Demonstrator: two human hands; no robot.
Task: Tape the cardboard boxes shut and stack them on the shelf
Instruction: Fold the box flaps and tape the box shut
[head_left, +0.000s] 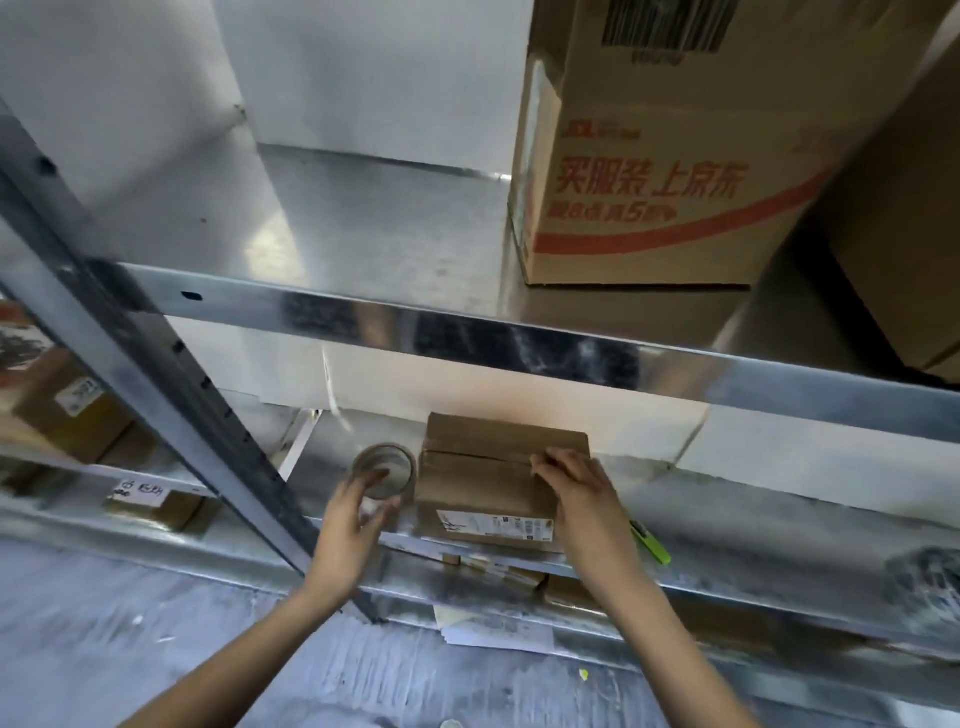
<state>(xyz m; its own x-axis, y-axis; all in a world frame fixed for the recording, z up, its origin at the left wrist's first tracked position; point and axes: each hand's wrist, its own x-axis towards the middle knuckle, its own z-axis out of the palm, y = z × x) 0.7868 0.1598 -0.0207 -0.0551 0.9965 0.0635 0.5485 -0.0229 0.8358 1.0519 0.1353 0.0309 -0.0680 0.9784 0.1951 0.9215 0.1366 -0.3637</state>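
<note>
On the shelf (779, 519), our left hand (353, 525) grips the tape roll (384, 470); right hand (576, 486) fingers press the cardboard box (483, 483) flaps (unsealed), which could spring open.

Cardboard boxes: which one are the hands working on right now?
The small plain box on the middle shelf: the right hand presses its top seam, the left hand holds the tape roll beside it. The red-printed box stands untouched above.

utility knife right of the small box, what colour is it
Bright lime green utility knife, lying on the shelf; head view, the only one, shows it.
</note>
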